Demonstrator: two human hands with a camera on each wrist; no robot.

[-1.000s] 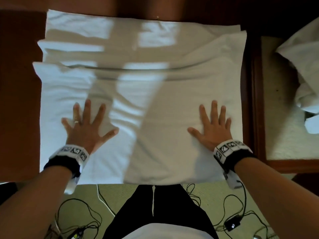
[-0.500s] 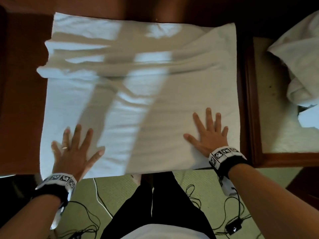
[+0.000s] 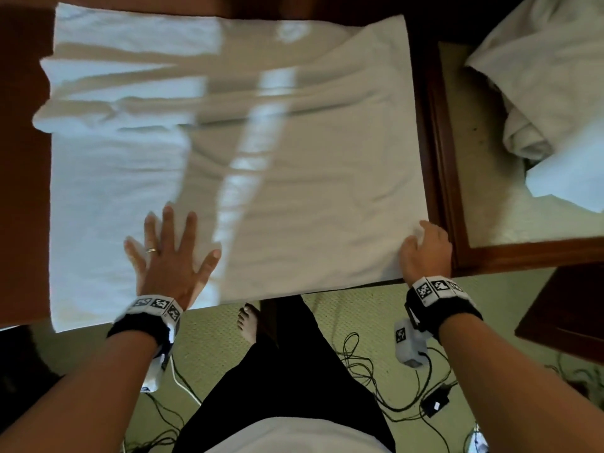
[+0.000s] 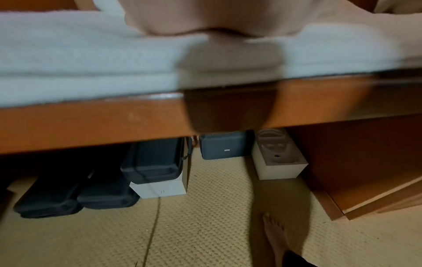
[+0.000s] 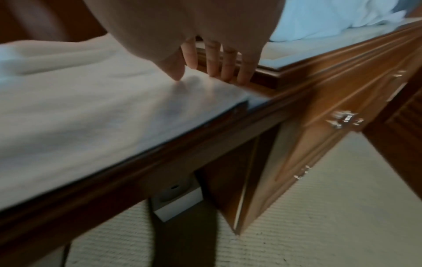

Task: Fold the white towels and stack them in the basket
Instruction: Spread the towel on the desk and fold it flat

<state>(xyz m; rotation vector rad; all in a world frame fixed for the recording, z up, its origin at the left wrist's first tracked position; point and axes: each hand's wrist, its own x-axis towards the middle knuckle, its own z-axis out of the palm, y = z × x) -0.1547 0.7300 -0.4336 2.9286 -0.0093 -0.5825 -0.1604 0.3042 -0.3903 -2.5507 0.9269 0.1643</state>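
Observation:
A large white towel (image 3: 294,158) lies spread over the brown table (image 3: 23,191), creased near its far edge. My left hand (image 3: 170,253) presses flat on its near left part with the fingers spread; the left wrist view shows only the palm (image 4: 194,16) on the towel (image 4: 91,54). My right hand (image 3: 425,246) is at the towel's near right corner. In the right wrist view its fingers (image 5: 226,72) point down at the towel's (image 5: 80,108) right edge, with the thumb tip touching the cloth. No basket is in view.
A heap of unfolded white towels (image 3: 555,93) lies on the glass-topped cabinet (image 3: 490,191) to the right, which has drawers (image 5: 331,117). Dark cases (image 4: 155,162) and boxes sit under the table. Cables (image 3: 376,371) and my bare foot (image 3: 248,325) are on the carpet.
My right hand slid from flat on the towel to its near right corner, and its fingers now point down. My left hand drew back toward the near edge, then shifted right.

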